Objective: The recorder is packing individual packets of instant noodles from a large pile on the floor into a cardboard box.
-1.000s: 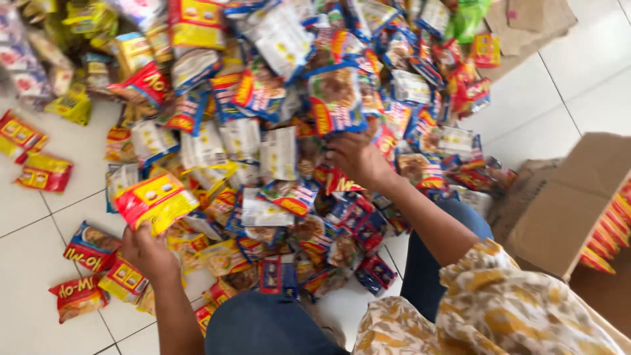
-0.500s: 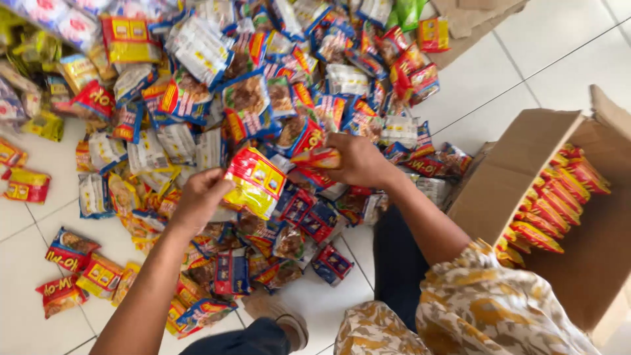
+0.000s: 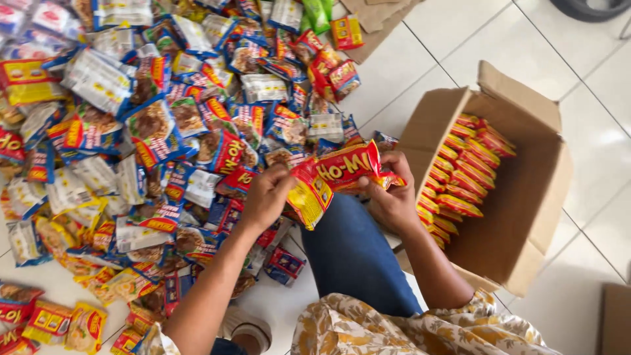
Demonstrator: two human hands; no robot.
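My left hand (image 3: pixel 266 197) and right hand (image 3: pixel 393 197) each clench red-and-yellow noodle packets (image 3: pixel 335 177), held together over my knee, just at nine o'clock of the cardboard box (image 3: pixel 526 197). The box already has a row of matching packets (image 3: pixel 463 171) standing along its near side, with room left. A big mixed pile (image 3: pixel 151 131) at ten o'clock looks unsorted.
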